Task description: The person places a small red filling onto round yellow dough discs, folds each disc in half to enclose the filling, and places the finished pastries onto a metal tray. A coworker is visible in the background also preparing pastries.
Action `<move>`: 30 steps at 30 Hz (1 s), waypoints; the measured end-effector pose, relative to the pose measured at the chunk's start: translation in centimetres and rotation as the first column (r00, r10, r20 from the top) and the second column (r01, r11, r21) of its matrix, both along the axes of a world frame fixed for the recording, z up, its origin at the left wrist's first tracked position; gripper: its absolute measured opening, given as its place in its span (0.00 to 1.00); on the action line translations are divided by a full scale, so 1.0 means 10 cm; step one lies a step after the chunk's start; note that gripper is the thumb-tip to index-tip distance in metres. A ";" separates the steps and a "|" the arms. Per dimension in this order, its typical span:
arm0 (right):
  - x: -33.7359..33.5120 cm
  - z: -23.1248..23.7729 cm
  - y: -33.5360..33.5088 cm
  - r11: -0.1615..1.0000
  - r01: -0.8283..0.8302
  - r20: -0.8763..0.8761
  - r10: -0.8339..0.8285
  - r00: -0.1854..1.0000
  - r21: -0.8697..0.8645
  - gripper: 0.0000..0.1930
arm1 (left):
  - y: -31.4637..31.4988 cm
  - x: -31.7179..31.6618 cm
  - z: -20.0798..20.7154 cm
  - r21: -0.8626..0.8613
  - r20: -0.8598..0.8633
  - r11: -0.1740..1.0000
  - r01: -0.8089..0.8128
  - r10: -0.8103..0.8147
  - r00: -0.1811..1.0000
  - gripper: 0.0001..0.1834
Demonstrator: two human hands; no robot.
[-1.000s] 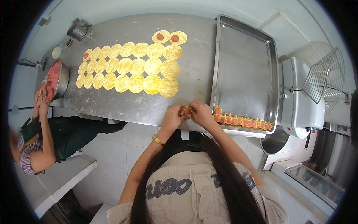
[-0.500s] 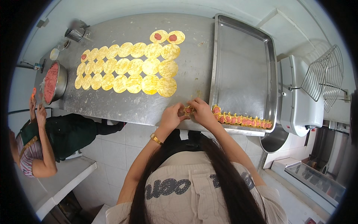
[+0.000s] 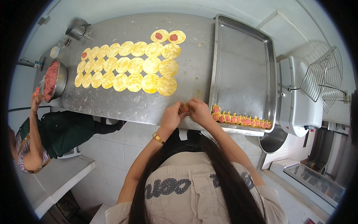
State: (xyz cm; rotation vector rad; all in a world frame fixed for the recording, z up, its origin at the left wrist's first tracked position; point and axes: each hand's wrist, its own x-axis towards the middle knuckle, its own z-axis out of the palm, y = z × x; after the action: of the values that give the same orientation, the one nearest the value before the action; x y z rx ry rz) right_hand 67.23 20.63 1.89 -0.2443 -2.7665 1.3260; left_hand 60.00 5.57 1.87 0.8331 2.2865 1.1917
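Note:
Between my two hands, above the table's near edge, is a small dumpling (image 3: 185,108) with pink filling and a yellow wrapper, partly hidden by fingers. My left hand (image 3: 172,115) has its fingers closed on one side of it. From the other side my right hand (image 3: 200,112) pinches it. To the left on the steel table lie rows of round yellow wrappers (image 3: 121,65), nearly touching. Two wrappers at the far end bear pink meat filling (image 3: 173,37), as does one at the far left. Right of my hands, finished dumplings (image 3: 242,120) line the near edge of a metal tray (image 3: 213,74).
A steel bowl (image 3: 62,80) of pink minced meat stands at the table's left end, with a co-worker (image 3: 67,130) beside it. A metal cup (image 3: 77,31) sits at the far left corner. Right of the tray stand a white machine (image 3: 294,97) with a wire guard and a steel bowl (image 3: 275,142).
My fingers have drawn closer round the dumpling, hiding more of its wrapper. At left, the co-worker's arm and body have shifted beside the meat bowl.

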 end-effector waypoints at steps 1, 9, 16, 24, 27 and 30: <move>0.00 -0.01 0.00 1.000 0.004 0.003 -0.004 1.000 0.026 0.14 | 0.00 0.00 0.00 -0.006 0.013 1.000 0.005 -0.005 1.000 0.16; 0.01 0.02 -0.01 0.997 -0.005 0.053 0.000 0.999 0.079 0.13 | -0.02 0.01 -0.01 0.026 -0.014 1.000 0.014 -0.014 1.000 0.15; 0.02 0.02 -0.02 0.992 0.044 -0.071 -0.036 0.997 0.115 0.10 | -0.01 -0.02 -0.08 0.014 -0.104 1.000 0.018 -0.016 0.994 0.15; 0.03 0.01 0.00 0.986 0.080 -0.146 -0.059 0.988 0.143 0.16 | 0.01 -0.03 -0.12 0.004 -0.089 1.000 0.007 -0.007 0.996 0.15; 0.03 0.02 -0.03 0.988 0.082 -0.005 -0.082 0.997 0.134 0.18 | 0.01 -0.01 -0.10 -0.003 -0.106 1.000 -0.016 0.015 0.994 0.15; 0.00 0.02 -0.04 0.992 0.073 0.004 -0.074 0.997 0.102 0.20 | 0.03 -0.01 -0.10 -0.010 -0.120 1.000 -0.009 0.007 0.993 0.15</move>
State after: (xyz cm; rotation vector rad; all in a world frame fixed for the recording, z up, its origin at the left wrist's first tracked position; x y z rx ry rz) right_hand 67.28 20.25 2.04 -0.3426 -2.7922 1.1656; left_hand 59.86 5.87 0.83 0.9153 2.3914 1.1612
